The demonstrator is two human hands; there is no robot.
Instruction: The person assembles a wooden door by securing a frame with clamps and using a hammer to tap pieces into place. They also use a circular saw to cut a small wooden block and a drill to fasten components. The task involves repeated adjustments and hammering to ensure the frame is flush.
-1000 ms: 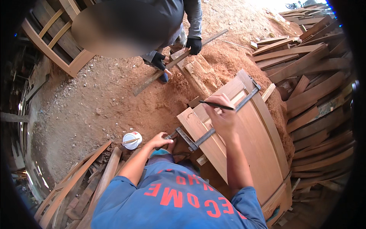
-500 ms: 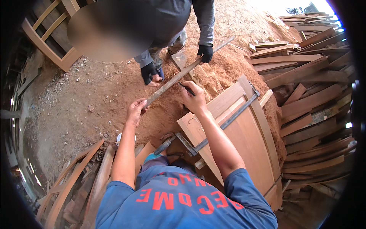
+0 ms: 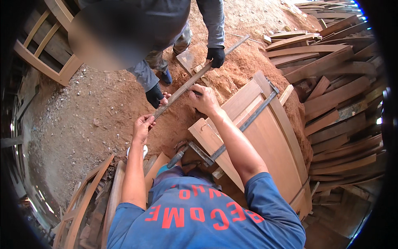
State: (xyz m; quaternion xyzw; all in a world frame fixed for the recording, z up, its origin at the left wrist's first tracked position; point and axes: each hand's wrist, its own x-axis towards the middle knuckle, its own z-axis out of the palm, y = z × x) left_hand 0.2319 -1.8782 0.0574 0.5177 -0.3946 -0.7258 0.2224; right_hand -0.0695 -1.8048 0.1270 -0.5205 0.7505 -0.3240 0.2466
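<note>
A long, narrow wooden strip (image 3: 182, 88) runs slantwise between me and a person facing me. My left hand (image 3: 143, 125) pinches its near end between thumb and fingers. My right hand (image 3: 204, 99) is closed on a dark pen-like tool (image 3: 197, 93), close beside the strip's right edge; its tip is hidden. The other person's gloved hand (image 3: 215, 57) grips the strip toward its far end. Their second hand (image 3: 156, 96), in a fingerless dark glove, is at the strip's left edge, just beyond my left hand.
A wooden panel (image 3: 269, 137) with a metal bar clamp (image 3: 251, 120) across it lies under my right forearm. Curved boards (image 3: 331, 103) are piled at the right. Wooden frames stand at the upper left (image 3: 45, 68) and lower left (image 3: 85, 195). Sawdust covers the ground.
The strip and both my hands have shifted slightly left in view. My right hand has turned, so less of the pen-like tool shows. The other person's bare fingertips have come up to the strip.
</note>
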